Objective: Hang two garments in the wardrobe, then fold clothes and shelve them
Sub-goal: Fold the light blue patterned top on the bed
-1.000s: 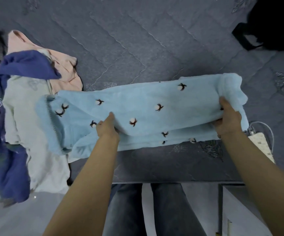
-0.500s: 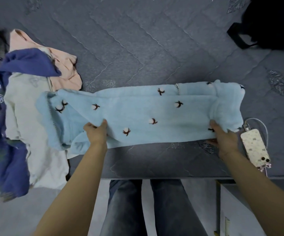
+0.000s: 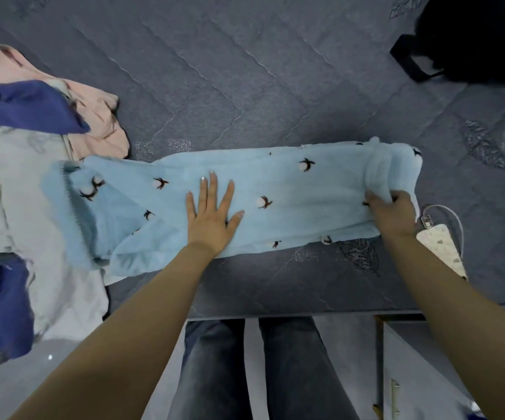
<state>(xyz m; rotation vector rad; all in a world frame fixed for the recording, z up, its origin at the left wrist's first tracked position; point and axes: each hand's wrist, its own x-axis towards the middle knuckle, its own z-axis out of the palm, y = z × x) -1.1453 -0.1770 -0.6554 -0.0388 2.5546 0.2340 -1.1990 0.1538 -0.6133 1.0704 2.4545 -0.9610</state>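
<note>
A light blue fleece garment [image 3: 299, 192] with small dark and white motifs lies stretched out lengthwise across the near part of the dark quilted bed [image 3: 245, 71]. My left hand [image 3: 213, 212] presses flat on its middle, fingers straight and spread. At the garment's right end, my right hand [image 3: 392, 209] grips a bunched fold of the fleece. The garment's left end overlaps a pile of other clothes.
A pile of clothes at the left holds a pale cream garment [image 3: 23, 189], a navy one [image 3: 30, 107] and a peach one [image 3: 93, 122]. A phone [image 3: 442, 251] on a cable lies by my right wrist. A black bag [image 3: 472, 37] sits far right. A cabinet [image 3: 421, 374] stands below the bed edge.
The garment has been laid down flat on the bed. My left hand let go of its near edge and now presses flat on the middle. My right hand keeps its grip on the right end.
</note>
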